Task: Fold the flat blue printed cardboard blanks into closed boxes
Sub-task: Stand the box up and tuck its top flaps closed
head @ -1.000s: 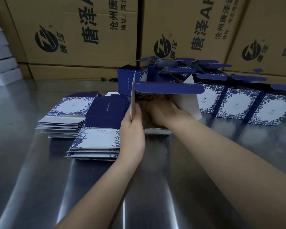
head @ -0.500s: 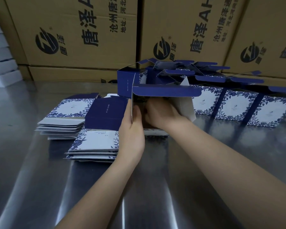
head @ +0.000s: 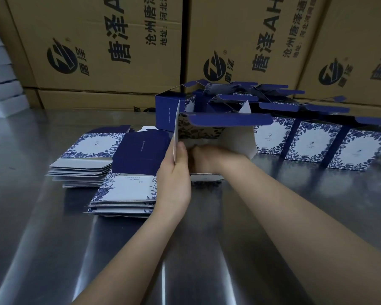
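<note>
Part-folded box (head: 233,139): stands mid steel table (head: 53,249), open side toward the wearer, blue flap raised across its top. Left hand (head: 174,181) pinches its left white panel, thumb on the inner face, fingers behind. Right hand (head: 209,157) is sunk inside the box; its fingers are hidden, so its grip cannot be told. Flat blanks (head: 123,192): two stacks just left of the left hand. Folded boxes (head: 317,144): a row behind, to the right. Brown cartons (head: 108,51) at the rear.
</note>
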### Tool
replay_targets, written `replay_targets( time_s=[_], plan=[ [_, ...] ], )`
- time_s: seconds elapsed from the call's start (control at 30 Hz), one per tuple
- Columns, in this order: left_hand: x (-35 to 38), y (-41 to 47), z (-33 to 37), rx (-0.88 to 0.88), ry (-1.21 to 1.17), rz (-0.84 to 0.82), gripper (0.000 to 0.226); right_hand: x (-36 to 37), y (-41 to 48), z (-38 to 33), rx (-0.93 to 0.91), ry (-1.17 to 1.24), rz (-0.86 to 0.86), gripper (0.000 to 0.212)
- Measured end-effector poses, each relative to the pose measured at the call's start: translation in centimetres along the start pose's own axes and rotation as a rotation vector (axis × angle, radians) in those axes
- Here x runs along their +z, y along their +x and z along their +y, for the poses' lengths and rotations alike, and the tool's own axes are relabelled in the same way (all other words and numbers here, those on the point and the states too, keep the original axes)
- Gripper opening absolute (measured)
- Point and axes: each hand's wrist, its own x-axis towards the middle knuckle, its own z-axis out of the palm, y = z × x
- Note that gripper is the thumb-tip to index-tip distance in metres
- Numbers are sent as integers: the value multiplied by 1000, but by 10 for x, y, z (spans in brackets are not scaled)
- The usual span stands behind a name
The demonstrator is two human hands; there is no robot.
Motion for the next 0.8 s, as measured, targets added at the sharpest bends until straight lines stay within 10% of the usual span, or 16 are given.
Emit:
replay_targets(
  time_s=[0.13,0.53,0.8],
  plan=[
    [0,0,4,46,12,-7,38,2,-1,1,-35,-27,296,23],
    [0,3,2,-4,69,11,51,2,4,4,4,-140,-31,12],
    [-2,1,-2,65,143,11,39,10,-8,-3,-47,-1,332,35]
  ],
)
